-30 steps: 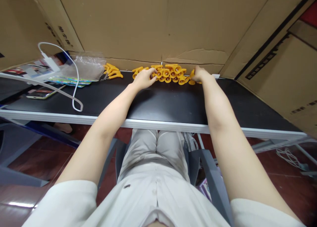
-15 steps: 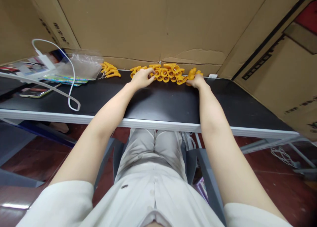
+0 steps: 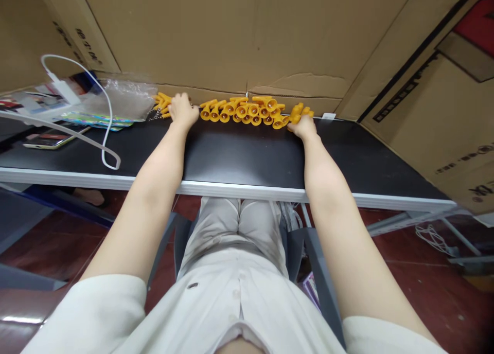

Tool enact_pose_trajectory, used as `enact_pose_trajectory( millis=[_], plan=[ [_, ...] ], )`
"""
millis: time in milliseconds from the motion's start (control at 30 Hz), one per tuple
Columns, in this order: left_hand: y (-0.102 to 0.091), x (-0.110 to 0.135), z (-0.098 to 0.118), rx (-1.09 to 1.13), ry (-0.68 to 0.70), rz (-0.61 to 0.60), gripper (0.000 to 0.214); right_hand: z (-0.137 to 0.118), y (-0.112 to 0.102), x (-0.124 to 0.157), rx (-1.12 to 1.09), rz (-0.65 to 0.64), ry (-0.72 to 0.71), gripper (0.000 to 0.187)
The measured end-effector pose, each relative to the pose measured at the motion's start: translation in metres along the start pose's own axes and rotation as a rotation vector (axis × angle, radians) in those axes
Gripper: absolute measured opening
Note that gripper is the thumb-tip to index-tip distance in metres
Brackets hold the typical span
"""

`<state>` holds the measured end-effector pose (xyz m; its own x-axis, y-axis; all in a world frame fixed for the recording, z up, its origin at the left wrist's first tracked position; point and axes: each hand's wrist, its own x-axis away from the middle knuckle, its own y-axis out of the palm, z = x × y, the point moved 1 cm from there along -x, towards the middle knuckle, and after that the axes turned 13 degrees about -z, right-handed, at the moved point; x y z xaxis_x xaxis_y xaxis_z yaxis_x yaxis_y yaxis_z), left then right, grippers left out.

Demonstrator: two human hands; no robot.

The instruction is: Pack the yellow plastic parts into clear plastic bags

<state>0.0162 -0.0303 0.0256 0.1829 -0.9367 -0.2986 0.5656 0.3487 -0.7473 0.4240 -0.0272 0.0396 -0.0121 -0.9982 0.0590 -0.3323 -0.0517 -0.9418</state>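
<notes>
My left hand [image 3: 184,111] is at the small left group of yellow branching plastic pieces [image 3: 162,100], which have thin metal coils at their ends. Its thumb stands apart from the bent fingers, and I see nothing held in it. A stacked row of yellow cup-ended plastic pieces [image 3: 252,109] lies between my hands, round hollow ends facing me with something shiny inside. My right hand [image 3: 304,126] is closed against the yellow plastic pieces [image 3: 300,112] at the right end of the row; its fingertips are partly hidden by them.
A cardboard wall [image 3: 247,40] rises directly behind the black table [image 3: 247,158]. To the left are a clear plastic bag [image 3: 129,99], a phone [image 3: 54,139] and a white cable [image 3: 110,133]. A cardboard panel [image 3: 440,117] stands on the right.
My left hand has moved left from the middle row to the left group, uncovering the row's left end. My right hand stays by the right-end pieces. The view has shifted slightly.
</notes>
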Motion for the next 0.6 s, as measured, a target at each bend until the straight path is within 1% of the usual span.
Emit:
enact_pose_trajectory(
  millis=[67,100,167,233,300,400,467,567,600],
  plan=[
    [-0.004,0.002,-0.012,-0.033,-0.155,-0.005,0.074,-0.004,-0.003,0.007,-0.051,-0.001,0.06,0.052],
    [-0.005,0.004,-0.017,-0.049,-0.224,-0.019,0.081,-0.006,-0.004,0.01,-0.049,-0.008,0.061,0.051],
    [-0.005,0.009,-0.022,-0.084,-0.308,-0.065,0.093,-0.008,-0.005,0.014,-0.036,-0.024,0.055,0.05],
    [-0.005,0.014,-0.021,-0.127,-0.34,-0.115,0.095,-0.008,-0.005,0.015,-0.035,-0.013,0.058,0.05],
    [-0.005,0.018,-0.017,-0.165,-0.371,-0.14,0.092,-0.009,-0.004,0.014,-0.046,0.014,0.054,0.051],
    [-0.006,0.022,-0.007,-0.197,-0.408,-0.136,0.089,-0.009,-0.002,0.013,-0.059,0.044,0.049,0.049],
    [-0.007,0.023,-0.003,-0.219,-0.405,-0.144,0.086,-0.008,0.0,0.011,-0.059,0.04,0.05,0.047],
    [-0.007,0.022,-0.001,-0.235,-0.409,-0.154,0.079,-0.002,0.003,0.003,-0.043,0.024,0.066,0.049],
    [-0.007,0.021,-0.001,-0.222,-0.415,-0.148,0.079,0.0,0.004,-0.001,-0.023,0.044,0.036,0.052]
  ],
)
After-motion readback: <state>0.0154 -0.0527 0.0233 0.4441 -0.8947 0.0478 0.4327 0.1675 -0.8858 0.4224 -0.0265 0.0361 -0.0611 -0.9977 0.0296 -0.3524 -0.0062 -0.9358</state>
